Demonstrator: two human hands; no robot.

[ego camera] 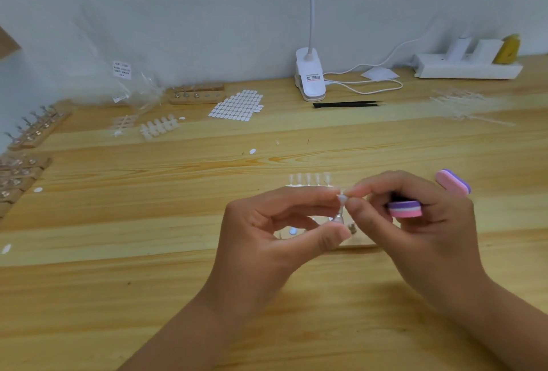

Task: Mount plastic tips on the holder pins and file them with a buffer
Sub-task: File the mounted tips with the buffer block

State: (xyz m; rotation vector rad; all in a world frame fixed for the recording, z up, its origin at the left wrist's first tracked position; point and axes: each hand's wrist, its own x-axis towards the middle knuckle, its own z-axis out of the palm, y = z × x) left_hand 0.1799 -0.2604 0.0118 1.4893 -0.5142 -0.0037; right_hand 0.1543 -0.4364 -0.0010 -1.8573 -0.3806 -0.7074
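Left hand (267,231): fingers pinched holder pin (339,217).
Right hand (415,222): fingertips pinched plastic tip (342,198) (buffer (404,208) tucked behind).
Remaining: filing apparently pending.

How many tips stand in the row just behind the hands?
5: a side-by-side row of tips on the table, just past the left hand. More may be hidden behind it.

Your buffer (405,209) is banded purple, white and pink. Your table (178,252) shows pale yellow wood grain. The tweezers (347,104) are black, the lamp (310,77) white.
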